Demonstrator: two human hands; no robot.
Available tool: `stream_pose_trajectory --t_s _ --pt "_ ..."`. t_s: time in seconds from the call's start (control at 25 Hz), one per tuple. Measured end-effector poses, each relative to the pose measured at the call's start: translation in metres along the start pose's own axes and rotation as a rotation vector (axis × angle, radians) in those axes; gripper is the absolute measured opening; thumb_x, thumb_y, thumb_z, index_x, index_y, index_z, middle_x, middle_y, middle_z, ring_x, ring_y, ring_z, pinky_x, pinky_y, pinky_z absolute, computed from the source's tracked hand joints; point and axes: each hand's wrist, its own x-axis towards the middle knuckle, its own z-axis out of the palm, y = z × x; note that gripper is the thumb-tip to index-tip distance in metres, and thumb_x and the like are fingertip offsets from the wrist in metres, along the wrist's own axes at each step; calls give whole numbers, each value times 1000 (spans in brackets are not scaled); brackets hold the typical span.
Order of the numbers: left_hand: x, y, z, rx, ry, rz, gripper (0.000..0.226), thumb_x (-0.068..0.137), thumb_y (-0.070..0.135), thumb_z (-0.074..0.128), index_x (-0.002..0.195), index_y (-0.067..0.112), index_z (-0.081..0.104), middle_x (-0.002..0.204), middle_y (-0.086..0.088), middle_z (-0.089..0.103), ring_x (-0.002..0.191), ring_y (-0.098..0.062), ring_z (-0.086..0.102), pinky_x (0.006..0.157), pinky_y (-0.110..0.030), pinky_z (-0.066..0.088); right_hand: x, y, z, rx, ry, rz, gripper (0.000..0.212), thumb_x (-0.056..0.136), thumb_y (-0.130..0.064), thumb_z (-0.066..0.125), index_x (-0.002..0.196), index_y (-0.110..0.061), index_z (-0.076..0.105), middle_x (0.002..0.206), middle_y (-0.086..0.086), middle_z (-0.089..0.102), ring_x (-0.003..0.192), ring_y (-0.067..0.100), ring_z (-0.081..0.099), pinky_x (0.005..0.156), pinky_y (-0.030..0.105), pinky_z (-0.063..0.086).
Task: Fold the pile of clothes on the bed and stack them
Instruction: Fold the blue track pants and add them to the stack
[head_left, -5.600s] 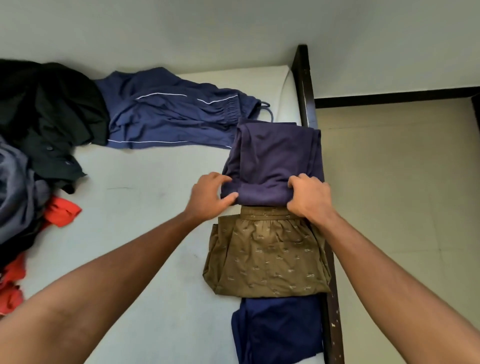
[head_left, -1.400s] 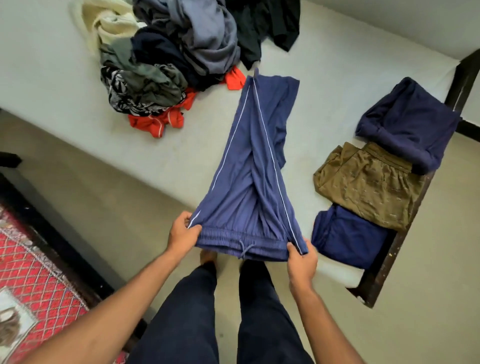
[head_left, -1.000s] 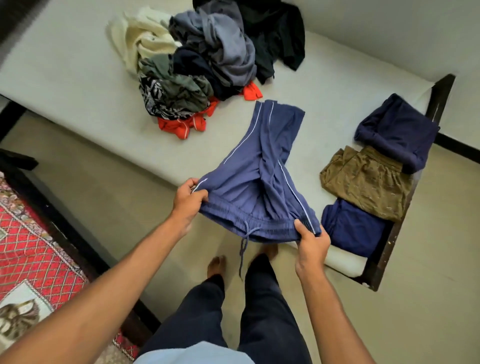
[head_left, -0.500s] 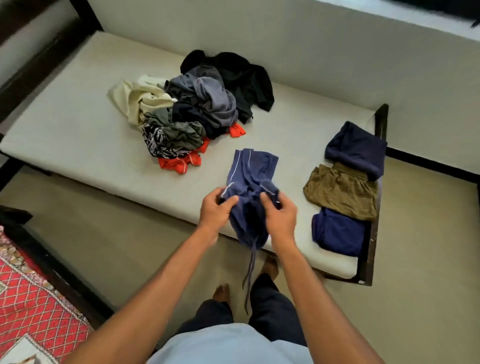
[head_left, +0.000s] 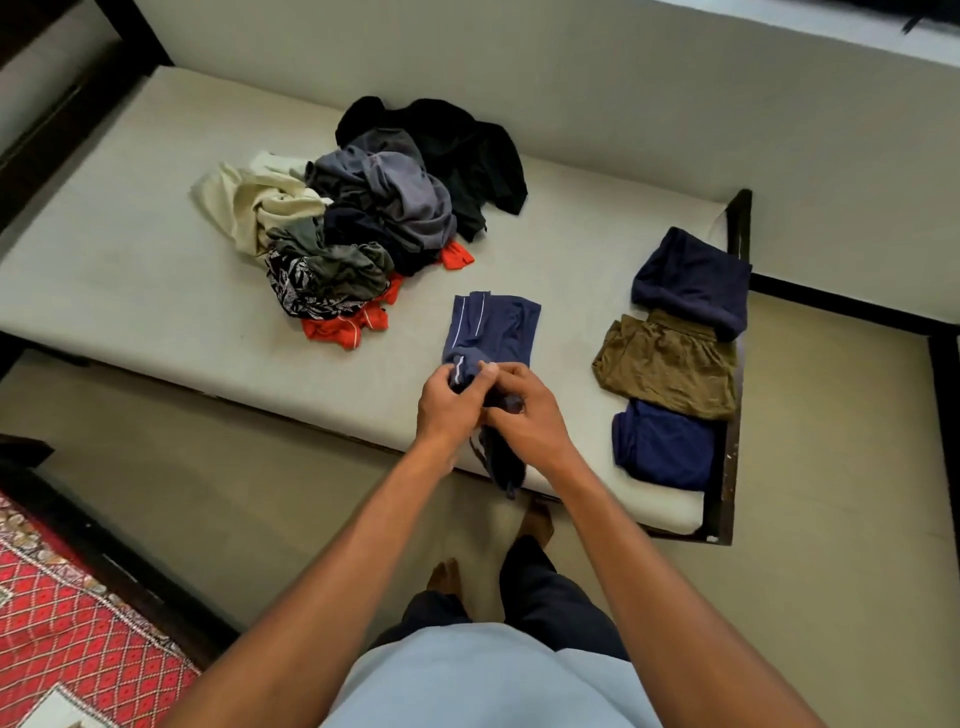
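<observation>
Blue track pants (head_left: 493, 327) with white side stripes lie bunched on the near edge of the pale mattress (head_left: 130, 270). My left hand (head_left: 447, 408) and my right hand (head_left: 524, 410) sit close together, both gripping the waistband end, which hangs over the bed edge. A pile of unfolded clothes (head_left: 363, 223) in cream, grey, black, patterned and red lies further back. At the right end, three folded pieces lie in an overlapping row: a dark purple one (head_left: 693, 280), an olive one (head_left: 667, 366) and a navy one (head_left: 662, 447).
The dark wooden bed frame (head_left: 735, 415) runs along the right end of the mattress. A red patterned rug (head_left: 78, 613) lies on the floor at lower left. My bare feet and dark trousers (head_left: 524, 587) stand on the beige floor by the bed.
I placed the purple garment, then picked up the blue track pants by the waistband. My hands have since come together, folding the waistband in half lengthwise.
</observation>
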Motion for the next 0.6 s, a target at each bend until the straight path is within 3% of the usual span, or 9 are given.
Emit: stream_pose_trajectory --t_s 0.08,0.12,0.24,0.36,0.52,0.6 --pt "5 6 5 -126 35 -68 14 91 20 69 101 10 67 102 -14 73 95 -31 72 71 -39 62 -9 6 -19 18 12 48 50 82 -5 75 129 -19 69 119 -10 63 110 2 62 95 25 54" --pt "6 12 8 -178 43 -108 14 93 11 65 106 6 66 106 -17 72 94 -31 71 67 -36 61 -15 13 -26 12 68 97 50 84 -9 77 132 -19 67 121 -8 63 109 2 62 93 23 54" --pt "6 25 22 -298 62 -136 31 92 4 64 121 8 53 122 -21 63 96 -28 71 61 -32 60 -41 34 -31 -8 197 318 48 87 -24 77 133 -28 62 124 -5 63 106 10 65 90 29 55" --pt "2 39 34 -338 40 -41 46 91 0 60 123 27 40 123 -10 55 102 -29 68 63 -33 61 -50 41 -24 226 277 504 42 94 -26 71 134 -31 58 124 -2 65 97 17 70 79 31 57" --pt "-3 56 40 -345 -87 -12 20 95 -1 51 102 13 63 103 -12 64 85 -23 67 62 -30 59 -27 30 -22 693 404 606 28 101 -9 55 126 -20 61 103 15 73 77 25 69 60 32 52" --pt "-2 65 37 -368 -96 -12 12 95 0 56 93 10 63 98 -13 63 83 -22 66 62 -30 59 -12 16 -28 752 413 628 25 98 2 48 113 -11 64 88 19 68 65 24 63 54 30 51"
